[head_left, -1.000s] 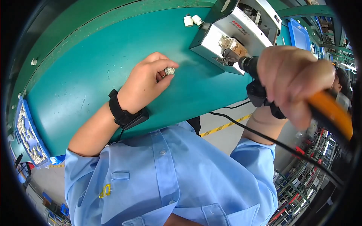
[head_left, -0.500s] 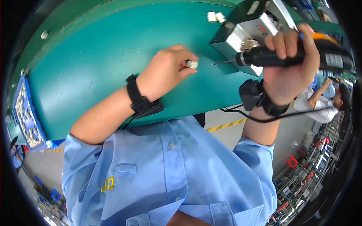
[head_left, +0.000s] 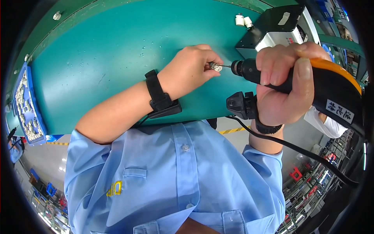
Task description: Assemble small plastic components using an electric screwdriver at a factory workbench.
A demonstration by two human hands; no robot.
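Between the thumb and fingers of my left hand [head_left: 193, 70] is a small round white-and-metal part [head_left: 216, 67], its face turned to the right. My right hand [head_left: 286, 84] is wrapped round a black and orange electric screwdriver [head_left: 249, 70], held level. The thin bit [head_left: 224, 66] of the screwdriver reaches left to the face of the small part and appears to touch it. My fingers hide much of the part's body.
A black and silver box-shaped machine [head_left: 269, 29] stands at the back right, with two white cylindrical parts [head_left: 240, 20] beside it. A blue tray [head_left: 38, 113] of small white parts lies far left on the green tabletop [head_left: 101, 50]. A black cable [head_left: 296, 150] hangs at right.
The screwdriver in my right hand has moved left, and its bit has come from a gap away up to the small part. My left hand still pinches that part. The view has shifted slightly.
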